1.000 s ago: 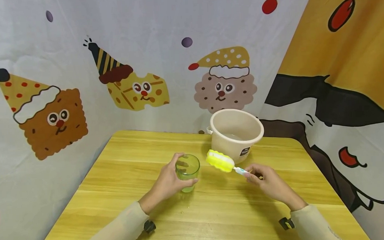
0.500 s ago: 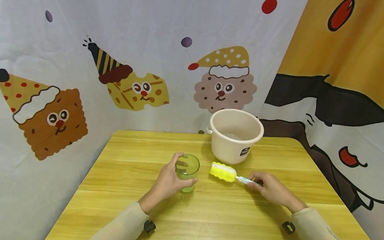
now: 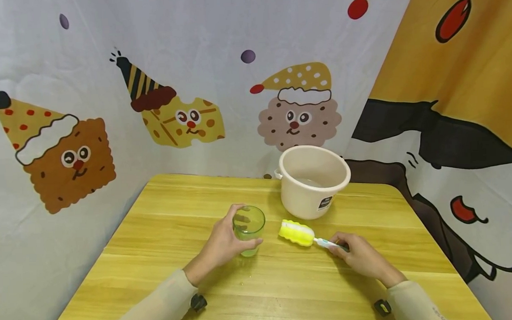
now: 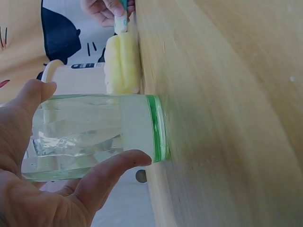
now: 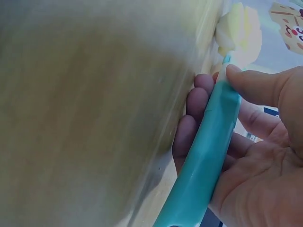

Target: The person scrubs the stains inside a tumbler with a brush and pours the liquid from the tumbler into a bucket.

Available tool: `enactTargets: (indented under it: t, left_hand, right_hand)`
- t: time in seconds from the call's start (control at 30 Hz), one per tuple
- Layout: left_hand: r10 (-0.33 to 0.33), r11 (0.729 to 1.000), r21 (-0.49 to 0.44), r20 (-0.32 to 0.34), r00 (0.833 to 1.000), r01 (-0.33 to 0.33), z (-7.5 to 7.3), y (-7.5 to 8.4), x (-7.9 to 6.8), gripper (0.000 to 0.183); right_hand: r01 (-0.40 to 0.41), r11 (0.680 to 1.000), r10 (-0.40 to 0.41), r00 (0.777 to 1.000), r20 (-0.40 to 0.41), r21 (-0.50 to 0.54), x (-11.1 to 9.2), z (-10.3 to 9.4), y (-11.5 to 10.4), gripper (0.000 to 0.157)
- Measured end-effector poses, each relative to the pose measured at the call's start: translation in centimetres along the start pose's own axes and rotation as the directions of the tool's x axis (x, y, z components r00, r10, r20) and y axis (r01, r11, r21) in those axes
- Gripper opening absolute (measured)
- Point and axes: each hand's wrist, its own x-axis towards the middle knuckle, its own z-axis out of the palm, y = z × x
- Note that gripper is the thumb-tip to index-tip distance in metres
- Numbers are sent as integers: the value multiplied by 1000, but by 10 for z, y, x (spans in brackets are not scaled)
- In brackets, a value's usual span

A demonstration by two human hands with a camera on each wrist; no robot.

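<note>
My left hand (image 3: 220,241) grips a green-tinted drinking glass (image 3: 251,230) that stands upright on the wooden table. In the left wrist view, thumb and fingers span the glass (image 4: 90,125) from both sides. Right of it, my right hand (image 3: 358,255) holds a sponge bottle brush by its handle (image 5: 208,137), which shows teal in the right wrist view. The yellow and white sponge head (image 3: 296,233) points left toward the glass, low over the tabletop, with a gap between the two. Part of the handle is hidden by the right fingers.
A cream bucket (image 3: 306,200) with a dark label stands behind the brush, toward the back of the table (image 3: 189,195). Small drops lie on the wood in front of the glass. Printed cartoon cloth (image 3: 218,39) hangs behind the table and on both sides.
My right hand has lowered the brush toward the tabletop, and its sponge head has come down and away from the bucket's side. The left hand and glass have stayed in place.
</note>
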Motion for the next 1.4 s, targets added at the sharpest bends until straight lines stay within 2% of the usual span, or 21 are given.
enactTargets:
  t: [0.4, 0.77, 1.03, 1.4]
  left_hand:
    - [-24, 1000, 13, -6, 1000, 24, -1, 0, -1, 106]
    - [-32, 999, 25, -5, 999, 32, -1, 2, -2, 105]
    - [-14, 1000, 9, 14, 1000, 14, -4, 3, -3, 105]
    - [-39, 999, 16, 5, 999, 39, -2, 4, -2, 110]
  right_hand:
    - [-51, 997, 50, 999, -13, -51, -2, 3, -3, 7]
    - [-51, 995, 49, 999, -24, -81, -5, 1, -2, 4]
    - [-60, 994, 58, 998, -28, -88, -7, 1, 1, 6]
    - [-76, 993, 74, 997, -27, -90, -11, 0, 0, 15]
